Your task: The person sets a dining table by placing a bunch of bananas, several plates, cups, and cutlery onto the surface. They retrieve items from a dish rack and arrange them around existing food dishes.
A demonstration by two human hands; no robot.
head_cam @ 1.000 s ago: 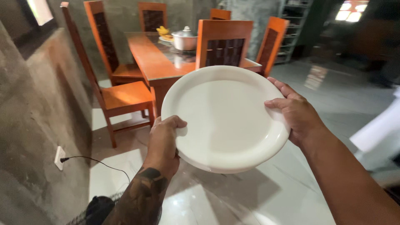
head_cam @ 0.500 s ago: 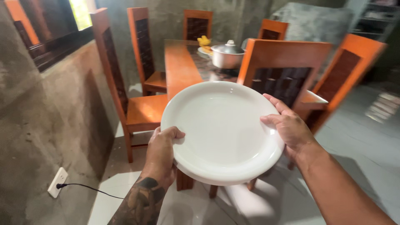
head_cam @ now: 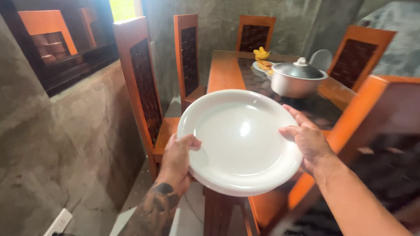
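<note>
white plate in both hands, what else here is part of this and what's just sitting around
In hand:
- round white glazed plate, empty
- left hand, grip on its left rim
- right hand, grip on its right rim

Lying about:
- lidded silver metal pot
- yellow bananas
- small plate of food
- orange wooden dining table
- tall orange wooden chairs
- white wall socket

I am holding both arms out ahead of me, elbows bent. My left hand is curling inward, thumb lying on top and fingers tucked beneath, with the tattooed forearm rising from below. My right hand is gripping likewise from the opposite side, thumb pointing inward.
</note>
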